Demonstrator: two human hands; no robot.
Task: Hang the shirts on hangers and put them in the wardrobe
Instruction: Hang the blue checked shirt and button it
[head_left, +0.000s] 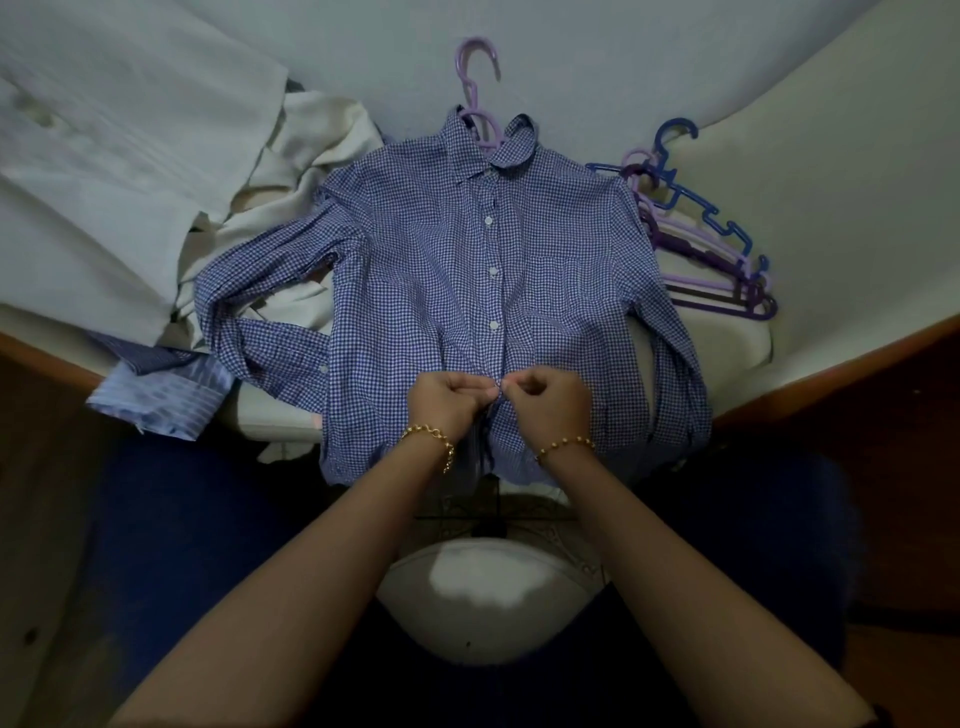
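We see our blue gingham button-up shirt (467, 249) flat on the white bed (623, 67), lilac plastic hanger (471, 96) in its collar, left hand (447, 400) and right hand (553, 397), each grip closed, pinching its placket

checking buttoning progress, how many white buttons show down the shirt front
3 down the shirt front: top button, middle button, bottom button. Left hand and right hand meet just below, so more may be hidden.

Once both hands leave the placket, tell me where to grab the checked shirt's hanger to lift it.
Grip the lilac hanger by its hook stem, which is bare above the collar of the checked shirt. Come from the collar end, since its shoulders are buried in fabric.
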